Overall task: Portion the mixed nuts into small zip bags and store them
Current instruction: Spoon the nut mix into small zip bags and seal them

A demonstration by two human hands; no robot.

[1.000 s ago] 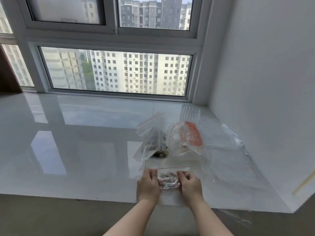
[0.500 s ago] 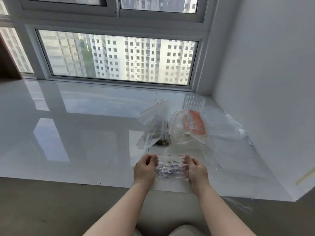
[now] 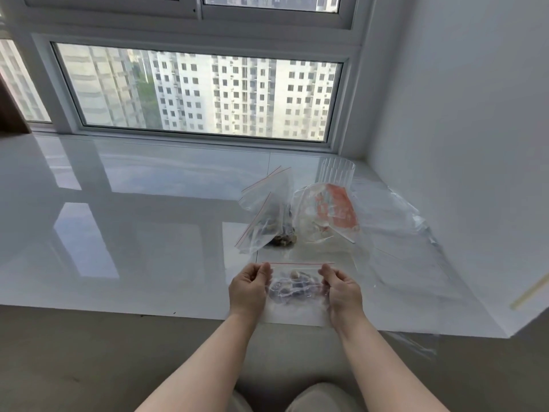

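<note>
A small clear zip bag [image 3: 297, 285] with a red seal line and mixed nuts inside lies flat near the front edge of the glossy white sill [image 3: 133, 227]. My left hand [image 3: 249, 288] pinches its left top corner and my right hand [image 3: 341, 289] pinches its right top corner. Behind it stand two more clear zip bags [image 3: 266, 217], leaning together, with a small heap of nuts [image 3: 283, 237] at their base. To their right sits a larger clear bag with an orange label [image 3: 329, 215].
A wide sheet of clear plastic [image 3: 401, 248] spreads over the sill to the right, up to the white wall [image 3: 460, 144]. A clear ribbed cup [image 3: 337, 171] stands at the back by the window frame. The sill's front edge drops off just below my hands.
My hands have slid apart along the top of the small bag, from its middle to its two corners. The camera has tilted down a little.
</note>
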